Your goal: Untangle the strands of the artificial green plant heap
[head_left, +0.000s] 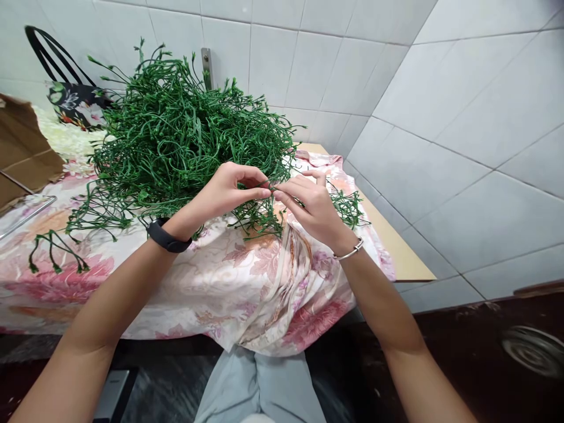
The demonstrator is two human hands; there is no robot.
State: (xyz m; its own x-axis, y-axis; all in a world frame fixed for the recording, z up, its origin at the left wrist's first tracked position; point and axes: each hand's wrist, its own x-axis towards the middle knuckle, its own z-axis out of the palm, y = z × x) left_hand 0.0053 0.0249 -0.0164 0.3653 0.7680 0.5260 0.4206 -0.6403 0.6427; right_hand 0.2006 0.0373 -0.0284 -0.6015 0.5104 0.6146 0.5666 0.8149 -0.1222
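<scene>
My left hand (235, 189), with a black wristband, pinches thumb against fingertips at a thin green artificial stem. My right hand (311, 204), wearing a silver bangle, pinches the same spot so that the fingertips nearly meet. Just what joins there is too small to make out. Below my fingers hangs a cluster of green plastic sprigs (264, 220). Behind my hands rises a large tangled heap of green artificial stems (185, 126). More sprigs (348, 207) stick out beyond my right hand, and one loose sprig (57, 251) lies at the left.
A floral cloth (211, 276) covers the table, whose bare wooden edge (396, 247) shows at the right. At the left are a cardboard box (26, 147), a metal rod (30, 214), pale artificial flowers (66, 138) and a black floral bag (77, 106). Tiled walls (304, 64) close in behind and right.
</scene>
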